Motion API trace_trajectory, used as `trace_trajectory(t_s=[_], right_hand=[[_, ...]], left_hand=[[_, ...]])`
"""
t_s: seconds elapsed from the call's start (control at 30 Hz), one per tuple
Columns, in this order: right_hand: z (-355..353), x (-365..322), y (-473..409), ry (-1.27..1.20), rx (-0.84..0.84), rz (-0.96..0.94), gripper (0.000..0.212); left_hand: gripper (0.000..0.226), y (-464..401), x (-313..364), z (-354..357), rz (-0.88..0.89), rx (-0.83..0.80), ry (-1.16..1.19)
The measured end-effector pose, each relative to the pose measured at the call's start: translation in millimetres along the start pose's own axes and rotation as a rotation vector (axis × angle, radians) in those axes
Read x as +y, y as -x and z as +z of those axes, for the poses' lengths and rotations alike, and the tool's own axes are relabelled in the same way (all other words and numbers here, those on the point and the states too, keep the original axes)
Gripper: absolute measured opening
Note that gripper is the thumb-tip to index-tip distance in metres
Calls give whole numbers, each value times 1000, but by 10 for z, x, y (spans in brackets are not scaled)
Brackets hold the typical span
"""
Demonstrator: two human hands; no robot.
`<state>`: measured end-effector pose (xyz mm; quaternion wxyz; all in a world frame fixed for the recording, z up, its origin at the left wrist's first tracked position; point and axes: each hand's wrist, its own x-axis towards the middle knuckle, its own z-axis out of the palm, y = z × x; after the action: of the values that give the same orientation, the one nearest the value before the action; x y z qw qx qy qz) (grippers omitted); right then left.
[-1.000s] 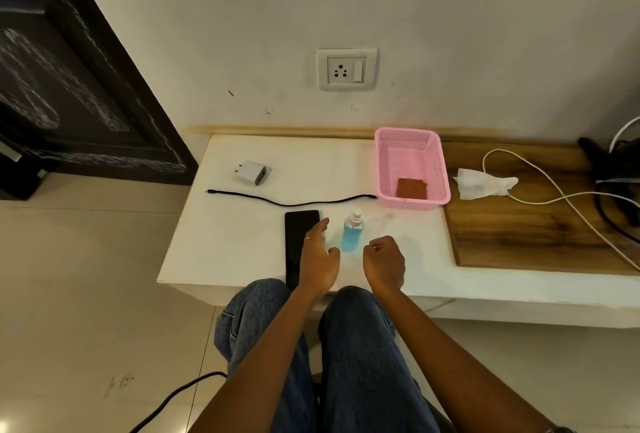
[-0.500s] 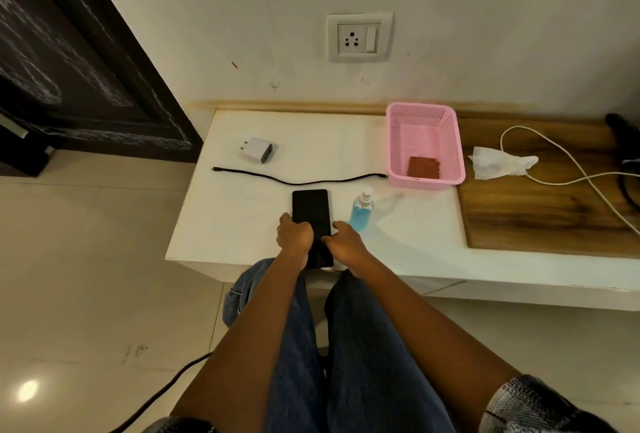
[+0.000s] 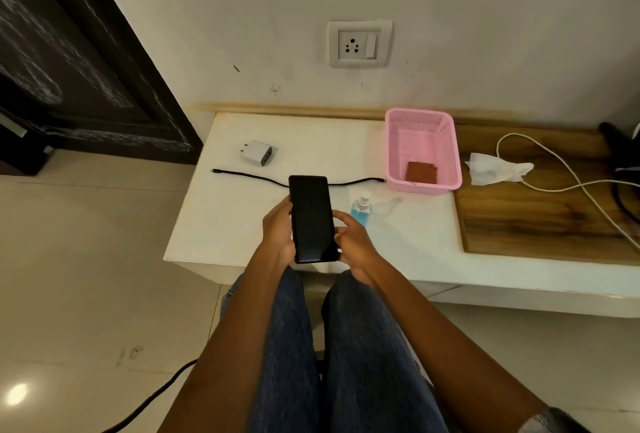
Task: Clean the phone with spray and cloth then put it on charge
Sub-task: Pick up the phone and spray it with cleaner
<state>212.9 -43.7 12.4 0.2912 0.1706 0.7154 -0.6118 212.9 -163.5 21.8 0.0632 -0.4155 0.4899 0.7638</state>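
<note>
Black and dark-screened, the phone (image 3: 312,219) sits lifted above the table (image 3: 221,224), left hand (image 3: 278,230) and right hand (image 3: 353,242) each curled in a grip on its edges. Cleaning looks unstarted: spray bottle (image 3: 361,208) and cloth (image 3: 420,171) (in the pink basket (image 3: 446,155)) lie untouched, charger (image 3: 258,152) and cable (image 3: 249,176) unconnected.

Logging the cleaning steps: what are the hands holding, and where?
Both hands grip the black phone: left hand on its left edge, right hand on its right.

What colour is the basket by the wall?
Pink, a perforated plastic basket; the head view shows it clearly.
</note>
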Motion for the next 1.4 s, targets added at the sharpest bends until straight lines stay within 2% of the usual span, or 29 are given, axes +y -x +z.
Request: trace_trajectory(t_s=[0.13,0.43,0.67,0.77,1.0,1.1,1.2,1.3,1.4], right_hand=[[-103,-205,298,-109,-20,-73,35],[-267,-460,660,-273,11,-250,36],[-334,-495,805,-277,-12,-293,41],[-368,-465,834,-226,-28,-332,40],[-518,-336,780,-61,-14,-456,27],[-641,-290,677,-74,101,-462,20],[-777,-198,493,17,303,-451,17],[-817,-104,254,256,351,-370,26],[-742,-31,42,329,235,-337,47]], left_hand=[[24,270,147,-36,47,-49,82],[30,596,327,-19,230,-356,79],[50,653,240,13,-53,-592,179],[57,647,199,26,-41,-602,143],[44,632,67,74,39,-437,-30],[40,595,30,85,39,-438,-9],[32,550,26,64,29,-496,44],[31,500,36,23,39,-512,83],[30,460,44,-10,41,-505,108]])
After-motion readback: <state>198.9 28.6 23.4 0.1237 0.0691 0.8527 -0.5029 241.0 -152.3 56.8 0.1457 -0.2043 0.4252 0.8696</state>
